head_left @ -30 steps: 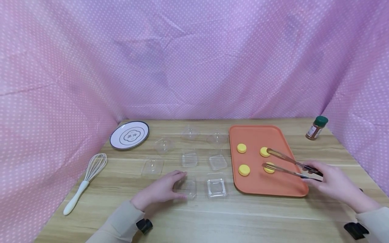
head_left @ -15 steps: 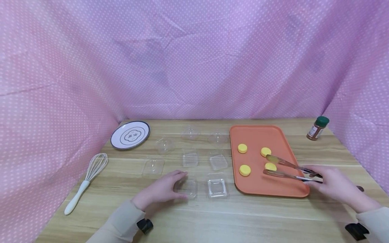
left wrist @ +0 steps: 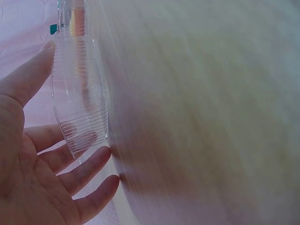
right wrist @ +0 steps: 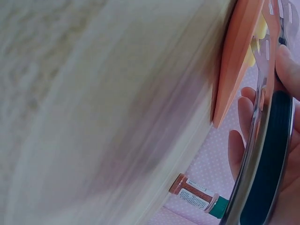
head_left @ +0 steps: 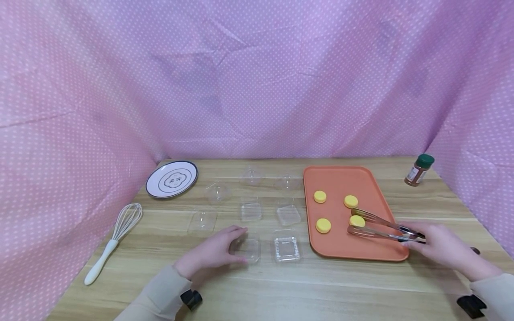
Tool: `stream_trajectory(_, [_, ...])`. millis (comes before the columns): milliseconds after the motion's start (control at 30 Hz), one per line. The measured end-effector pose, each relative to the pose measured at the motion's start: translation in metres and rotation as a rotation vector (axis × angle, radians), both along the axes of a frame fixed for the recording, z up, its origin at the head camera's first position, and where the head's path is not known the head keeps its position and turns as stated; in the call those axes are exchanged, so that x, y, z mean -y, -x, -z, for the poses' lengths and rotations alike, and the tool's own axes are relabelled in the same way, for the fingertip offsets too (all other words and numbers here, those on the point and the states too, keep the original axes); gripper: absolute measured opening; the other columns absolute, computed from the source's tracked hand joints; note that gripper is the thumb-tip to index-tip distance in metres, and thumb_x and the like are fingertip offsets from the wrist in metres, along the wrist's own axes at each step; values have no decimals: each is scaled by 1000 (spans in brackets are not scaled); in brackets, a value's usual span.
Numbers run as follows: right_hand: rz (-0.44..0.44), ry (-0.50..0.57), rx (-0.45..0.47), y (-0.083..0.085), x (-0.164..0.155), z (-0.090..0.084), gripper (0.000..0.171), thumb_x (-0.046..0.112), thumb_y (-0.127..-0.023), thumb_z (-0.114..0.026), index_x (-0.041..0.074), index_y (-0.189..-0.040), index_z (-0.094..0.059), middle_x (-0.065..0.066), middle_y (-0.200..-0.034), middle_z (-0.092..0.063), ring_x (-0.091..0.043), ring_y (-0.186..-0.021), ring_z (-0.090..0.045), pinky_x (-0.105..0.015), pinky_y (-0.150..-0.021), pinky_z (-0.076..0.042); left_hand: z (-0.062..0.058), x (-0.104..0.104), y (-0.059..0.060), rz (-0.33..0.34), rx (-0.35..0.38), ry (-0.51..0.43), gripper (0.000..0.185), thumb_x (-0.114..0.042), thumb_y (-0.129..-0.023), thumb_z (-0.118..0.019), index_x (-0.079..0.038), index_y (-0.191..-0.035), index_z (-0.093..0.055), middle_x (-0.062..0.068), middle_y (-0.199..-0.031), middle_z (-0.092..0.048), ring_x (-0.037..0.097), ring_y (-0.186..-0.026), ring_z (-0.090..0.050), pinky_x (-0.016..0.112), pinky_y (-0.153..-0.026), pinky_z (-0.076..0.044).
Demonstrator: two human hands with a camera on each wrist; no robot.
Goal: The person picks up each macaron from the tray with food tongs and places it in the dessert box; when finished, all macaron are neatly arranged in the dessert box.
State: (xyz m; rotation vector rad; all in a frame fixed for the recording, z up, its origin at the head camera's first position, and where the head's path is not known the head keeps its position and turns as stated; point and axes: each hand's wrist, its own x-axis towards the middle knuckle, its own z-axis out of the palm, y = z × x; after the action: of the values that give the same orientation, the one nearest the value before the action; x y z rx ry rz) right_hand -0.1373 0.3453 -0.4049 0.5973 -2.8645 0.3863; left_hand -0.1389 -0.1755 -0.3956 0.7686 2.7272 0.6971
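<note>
In the head view my right hand point(head_left: 439, 245) grips metal tongs point(head_left: 377, 218) with dark handles. The tong tips lie on either side of a yellow macaron-like round point(head_left: 356, 221) at the near right of the orange tray point(head_left: 341, 247). Two more yellow rounds point(head_left: 320, 196) are on the tray's left half, and another point(head_left: 350, 201) sits behind the tongs. My left hand point(head_left: 213, 249) reaches around the left side of a clear plastic box point(head_left: 252, 250), thumb at the near side, fingers at the far side. In the left wrist view the fingers point(left wrist: 86, 171) look relaxed beside the box.
Several other clear boxes with raised lids stand in the middle, one point(head_left: 287, 248) right of the left hand's box. A white plate point(head_left: 172, 179) lies back left, a whisk point(head_left: 114, 240) at the left edge. A green-capped spice jar point(head_left: 419, 170) stands back right.
The tongs have come toward the near edge; their tips now flank the near right yellow round instead of reaching across to the far right one. The left hand has stayed at its box.
</note>
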Motion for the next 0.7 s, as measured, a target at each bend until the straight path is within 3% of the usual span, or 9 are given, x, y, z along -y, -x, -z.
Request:
stream_trajectory(133, [6, 22, 29, -1, 0, -2, 42, 16, -69, -82, 0, -106, -68, 9, -78, -63, 7, -66, -44, -22, -53, -41, 0, 0, 0, 4, -5, -1, 83, -43, -76, -75, 4, -137, -44, 16, -136, -50, 33, -125, -49, 47, -107, -39])
stream_trajectory(300, [45, 16, 66, -2, 1, -6, 42, 19, -73, -80, 0, -108, -68, 9, -74, -60, 3, -61, -39, -21, -52, -34, 0, 0, 0, 10, -11, -2, 81, -42, -77, -75, 4, -137, -44, 16, -135, -51, 32, -124, -50, 47, -107, -40])
stream_trajectory(700, [39, -1, -38, -2, 2, -5, 44, 21, -67, -83, 3, -105, -71, -3, -82, -70, 2, -63, -44, -24, -51, -40, 0, 0, 0, 6, -3, 0, 83, -43, -76, -75, 4, -137, -44, 17, -137, -50, 33, -125, -49, 47, -107, -39])
